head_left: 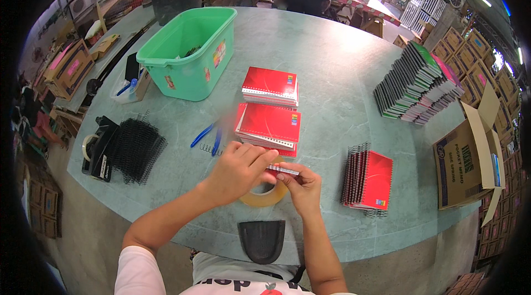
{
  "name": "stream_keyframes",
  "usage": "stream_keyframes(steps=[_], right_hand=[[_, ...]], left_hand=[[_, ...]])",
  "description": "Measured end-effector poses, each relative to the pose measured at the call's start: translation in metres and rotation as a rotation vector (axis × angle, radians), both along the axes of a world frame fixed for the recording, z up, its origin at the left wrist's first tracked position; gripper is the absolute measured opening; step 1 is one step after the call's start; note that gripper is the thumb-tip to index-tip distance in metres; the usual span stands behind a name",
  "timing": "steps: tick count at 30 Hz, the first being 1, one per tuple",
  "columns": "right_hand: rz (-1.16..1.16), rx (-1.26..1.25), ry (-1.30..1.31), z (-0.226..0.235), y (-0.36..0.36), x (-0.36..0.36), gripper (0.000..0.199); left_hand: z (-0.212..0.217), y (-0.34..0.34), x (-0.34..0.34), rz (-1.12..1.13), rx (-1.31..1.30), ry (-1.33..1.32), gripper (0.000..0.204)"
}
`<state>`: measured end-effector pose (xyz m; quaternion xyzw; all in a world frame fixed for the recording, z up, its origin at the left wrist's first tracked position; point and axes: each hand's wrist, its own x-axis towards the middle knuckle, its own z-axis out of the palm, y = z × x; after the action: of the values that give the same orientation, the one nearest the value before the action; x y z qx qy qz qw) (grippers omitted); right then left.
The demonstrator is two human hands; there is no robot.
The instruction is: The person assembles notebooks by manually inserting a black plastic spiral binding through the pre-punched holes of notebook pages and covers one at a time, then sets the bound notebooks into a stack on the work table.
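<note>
Between my two hands is a small red notebook, turned so its white page edges face up. My left hand has its fingers closed over the left end. My right hand pinches the other end between thumb and fingers. Under them lies a roll of tape, partly covered. Just beyond are two stacks of red-covered punched sheets, a nearer stack and a farther stack. Blue-handled pliers rest left of the stacks, beside a loose wire coil.
Black wire coils lie by a tape dispenser at left. Behind stands a green tub. On the right are spiral-bound red notebooks, a tall notebook pile and an open carton. A black pad sits at the near edge.
</note>
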<state>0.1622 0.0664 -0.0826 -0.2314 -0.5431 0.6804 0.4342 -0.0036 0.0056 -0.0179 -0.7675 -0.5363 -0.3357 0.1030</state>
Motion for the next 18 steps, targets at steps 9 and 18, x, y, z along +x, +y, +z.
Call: stream_keyframes(steps=[9,18], right_hand=[[-0.047,0.092,-0.019,-0.002,-0.002,-0.002,0.022],[-0.115,0.219,-0.061,-0.001,-0.006,-0.01,0.032]], left_hand=[[0.0,0.001,-0.01,-0.009,-0.362,0.069,0.016],[0.007,-0.003,0.004,0.001,-0.021,0.03,0.024]])
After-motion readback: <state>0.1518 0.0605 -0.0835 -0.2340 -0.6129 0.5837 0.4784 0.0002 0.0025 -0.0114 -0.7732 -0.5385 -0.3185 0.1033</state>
